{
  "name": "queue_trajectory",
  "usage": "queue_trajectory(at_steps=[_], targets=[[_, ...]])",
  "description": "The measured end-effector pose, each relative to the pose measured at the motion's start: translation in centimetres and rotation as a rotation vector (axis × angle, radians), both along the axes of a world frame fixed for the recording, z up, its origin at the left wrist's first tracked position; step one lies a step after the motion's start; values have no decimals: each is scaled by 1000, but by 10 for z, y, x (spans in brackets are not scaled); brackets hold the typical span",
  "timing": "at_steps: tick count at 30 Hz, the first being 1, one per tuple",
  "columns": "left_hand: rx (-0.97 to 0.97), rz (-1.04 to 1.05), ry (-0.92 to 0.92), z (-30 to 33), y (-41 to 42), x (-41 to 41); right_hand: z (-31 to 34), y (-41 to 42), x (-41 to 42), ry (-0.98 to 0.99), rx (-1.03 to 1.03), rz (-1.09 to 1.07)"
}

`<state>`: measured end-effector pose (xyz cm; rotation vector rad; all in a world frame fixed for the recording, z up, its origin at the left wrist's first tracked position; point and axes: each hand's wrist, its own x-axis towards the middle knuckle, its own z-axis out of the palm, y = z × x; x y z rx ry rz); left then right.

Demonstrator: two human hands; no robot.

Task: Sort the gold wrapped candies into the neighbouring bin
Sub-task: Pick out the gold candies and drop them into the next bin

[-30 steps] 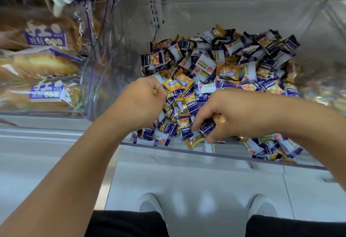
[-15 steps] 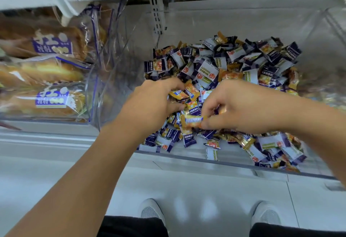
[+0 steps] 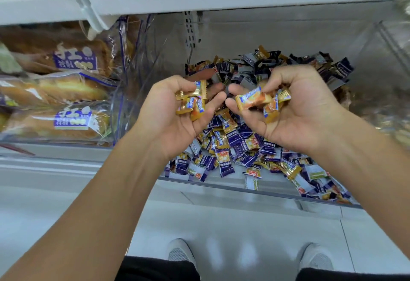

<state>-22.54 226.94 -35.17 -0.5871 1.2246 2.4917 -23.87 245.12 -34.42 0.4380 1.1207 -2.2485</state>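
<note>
Head cam view: both hands are turned palm-up above the clear plastic candy bin (image 3: pixel 221 182), close together but not touching. The left hand (image 3: pixel 175 114) has its fingers curled round a small bunch of gold wrapped candies (image 3: pixel 192 101), looks like three or four, hard to count since they overlap; shiny crinkly foil with crimped ends and blue labels, the top one lying roughly 9-to-3. The right hand (image 3: pixel 295 112) is cupped round its own gold candies (image 3: pixel 253 100), about three; the biggest is a pillow-shaped orange-gold piece pinched under the thumb, long axis running about 8-to-2. Under the hands sits the mixed pile (image 3: pixel 235 147), mostly purple and silver wrappers with a few gold ones scattered in, way too many to count, pointing every which way. At 9 o'clock from the hands there's a neighbouring clear bin (image 3: pixel 124 107) holding bagged bread loaves (image 3: pixel 66 90), three visible, soft plastic bags with purple labels. Two grey shoes (image 3: pixel 179 252) at 6 o'clock on the pale floor.
</note>
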Motion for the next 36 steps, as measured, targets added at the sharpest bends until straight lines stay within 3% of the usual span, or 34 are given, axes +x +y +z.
queue_trajectory(at_steps=[3, 5, 9, 10, 12, 16, 23, 28, 33, 36], targets=[[-105, 40, -14, 0, 2, -3, -1, -4, -5, -8, 65, -29], [-387, -8, 26, -3, -1, -6, -8, -8, -13, 81, 258, 33], [-1397, -379, 358, -19, -8, -2, -29, -18, -18, 791, 1352, 313], [-1556, -478, 399, -22, -9, -1, -34, -22, -15, 923, 1577, 377], [-1758, -611, 409, -26, -10, 0, -36, -29, -9, 1043, 1826, 428], [-1846, -701, 318, -34, -6, -1, -40, -31, -7, 1152, 1859, 402], [-1953, -610, 228, -40, 12, -2, -36, -13, -12, 1058, 1653, 351], [-1809, -615, 272, -40, 3, -1, -35, -12, -12, 1041, 1574, 479], [-1518, -576, 186, -30, -14, 3, -20, -14, -3, 1077, 1481, 636], [-1458, -509, 222, -24, -16, 6, -19, -21, 9, 1093, 1562, 827]])
